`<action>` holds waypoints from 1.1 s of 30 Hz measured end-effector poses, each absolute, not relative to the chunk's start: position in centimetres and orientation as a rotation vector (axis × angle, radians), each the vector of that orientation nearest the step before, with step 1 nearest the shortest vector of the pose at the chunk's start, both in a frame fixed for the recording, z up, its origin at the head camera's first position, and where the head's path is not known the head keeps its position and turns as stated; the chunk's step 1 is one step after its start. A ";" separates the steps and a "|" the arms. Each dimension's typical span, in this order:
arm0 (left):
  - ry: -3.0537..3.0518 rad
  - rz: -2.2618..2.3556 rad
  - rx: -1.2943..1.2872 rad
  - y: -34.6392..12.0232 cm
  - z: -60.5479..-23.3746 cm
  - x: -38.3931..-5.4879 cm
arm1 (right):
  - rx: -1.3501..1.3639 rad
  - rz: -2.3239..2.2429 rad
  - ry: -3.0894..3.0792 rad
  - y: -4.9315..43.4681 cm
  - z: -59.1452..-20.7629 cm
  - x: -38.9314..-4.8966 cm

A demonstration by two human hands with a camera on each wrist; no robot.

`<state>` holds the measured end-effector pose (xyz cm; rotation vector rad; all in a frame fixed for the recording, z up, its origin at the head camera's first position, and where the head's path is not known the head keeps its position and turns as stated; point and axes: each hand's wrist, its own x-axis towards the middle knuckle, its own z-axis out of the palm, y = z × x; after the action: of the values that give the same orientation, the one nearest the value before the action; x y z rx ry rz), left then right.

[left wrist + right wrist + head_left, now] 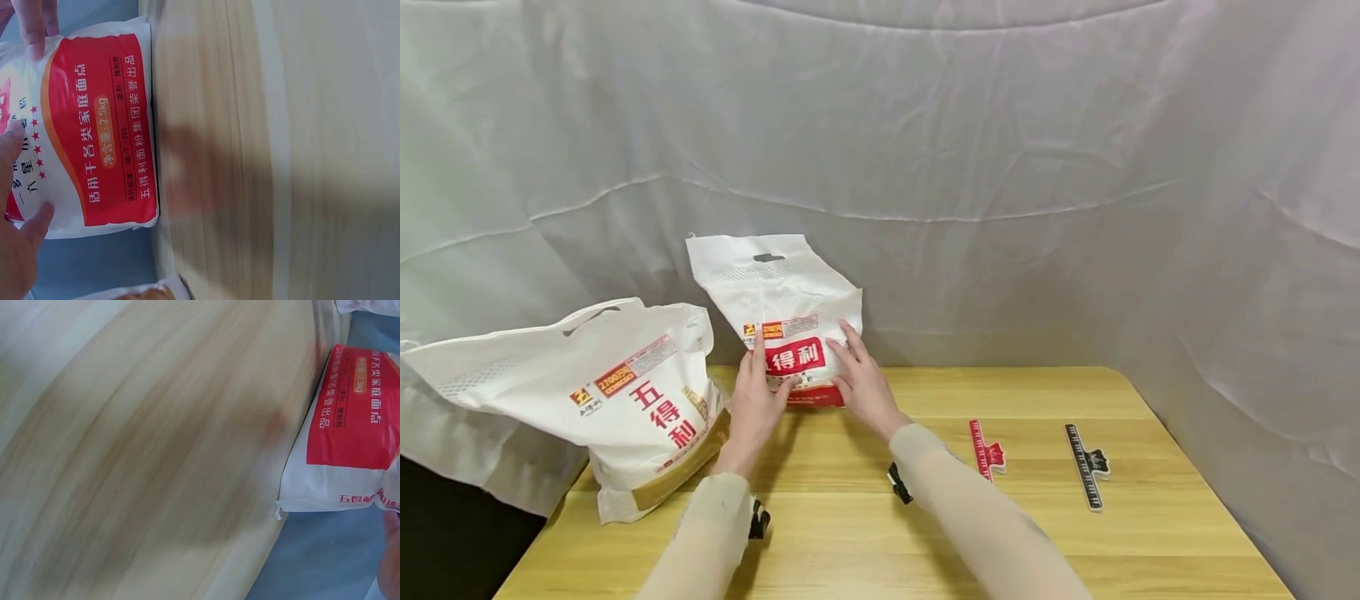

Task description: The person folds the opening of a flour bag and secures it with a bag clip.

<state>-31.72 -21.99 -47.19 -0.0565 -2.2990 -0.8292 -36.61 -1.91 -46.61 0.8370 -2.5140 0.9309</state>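
Grip state: the person's left hand [754, 408] and right hand [868, 388] lie spread against the red-based flour bag [786, 307] between them, neither closed round it. Caution: excess forward pressure could topple it over the nearby far edge of the worktop [835, 533].

On a table [865, 546], a near bag [561, 358] stood at the left; a far bag [797, 300] stood to its right, with the left hand [757, 398] and right hand [867, 387] on it. Farther right lay 2 clips [992, 455], side by side. Cloth [970, 150] hung behind.
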 end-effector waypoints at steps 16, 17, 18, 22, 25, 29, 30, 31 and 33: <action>-2.251 -0.769 -0.095 -16.9 -48.0 -31.4 | 0.902 0.944 -2.322 3.9 -47.4 -37.1; -2.250 -0.769 -0.098 -16.6 -48.0 -31.4 | 0.903 0.943 -2.312 4.3 -47.3 -37.2; -2.247 -0.769 -0.101 -16.2 -47.9 -31.4 | 0.906 0.944 -2.302 4.7 -47.3 -37.3; -2.251 -0.771 -0.125 -14.6 -47.7 -31.5 | 0.892 0.960 -2.282 6.4 -47.2 -37.3; -2.265 -0.778 -0.141 -13.4 -47.7 -31.6 | 0.865 0.979 -2.300 7.8 -47.3 -37.2; -2.289 -0.789 -0.147 -12.0 -47.8 -31.6 | 0.846 1.002 -2.322 9.4 -47.4 -37.1; -2.290 -0.792 -0.149 -11.6 -47.9 -31.6 | 0.843 1.003 -2.325 9.8 -47.5 -37.1; -2.294 -0.795 -0.152 -11.3 -47.9 -31.6 | 0.840 1.008 -2.325 10.2 -47.5 -37.1; -2.296 -0.797 -0.165 -10.5 -48.1 -31.5 | 0.826 1.011 -2.331 11.0 -47.7 -36.9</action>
<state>-31.55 -10.54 -48.07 -0.1655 -2.2957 -0.7971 -36.95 11.03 -47.71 0.8265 -2.3307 1.0113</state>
